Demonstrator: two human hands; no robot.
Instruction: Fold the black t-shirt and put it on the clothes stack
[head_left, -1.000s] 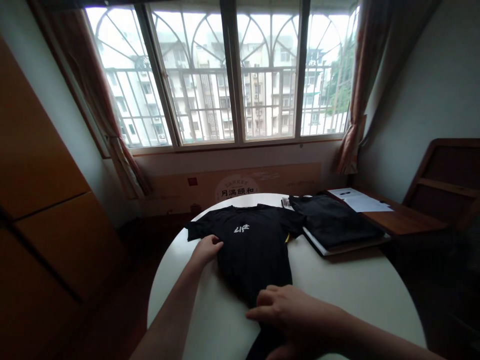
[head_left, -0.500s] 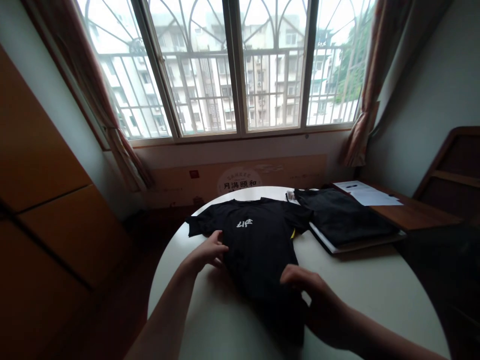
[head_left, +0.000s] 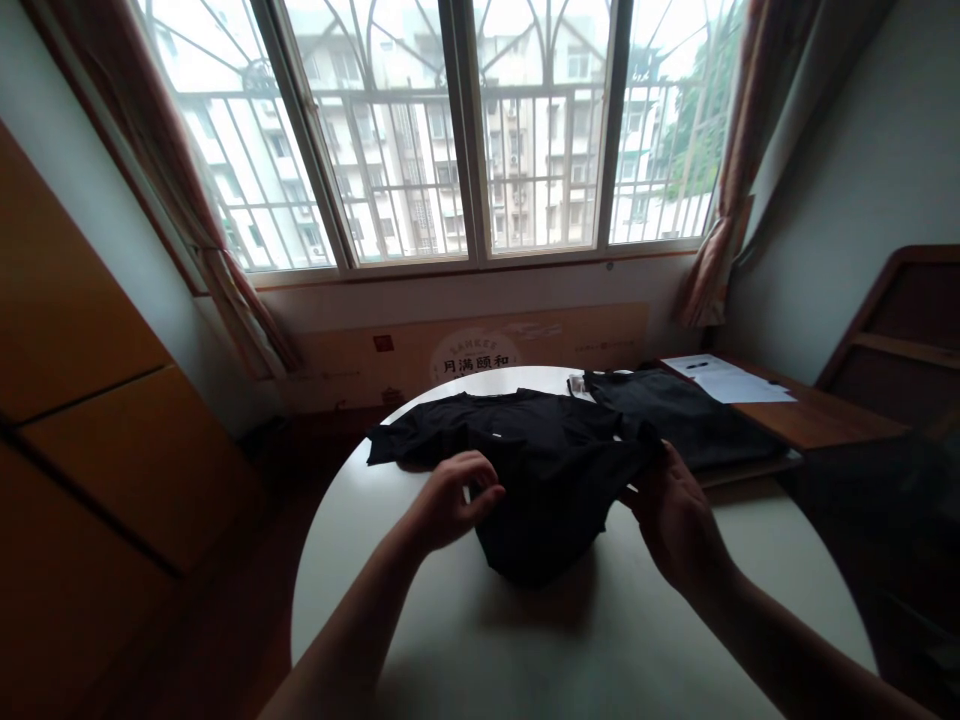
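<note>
A black T-shirt [head_left: 544, 500] lies on the white round table [head_left: 420, 620], its shoulders and collar towards the window. Its lower part is lifted and bunched, covering most of the white chest print. My right hand [head_left: 679, 515] is closed on a raised edge of the shirt at the right. At the shirt's left side, my left hand [head_left: 454, 500] is curled with fingers bent and thumb against the dark cloth. The fabric pinched there is hard to make out.
Folded dark cloth [head_left: 690, 420] rests on a light flat item at the table's right. Beyond it, papers with a pen [head_left: 724, 380] lie on a brown wooden surface [head_left: 840, 415]. A printed cardboard box [head_left: 360, 370] stands below the window. Orange cabinets [head_left: 97, 430] are at the left.
My right hand has moved up and right, carrying the shirt's lower part up off the table. My left hand has shifted right and slightly forward. The chest print is now mostly covered.
</note>
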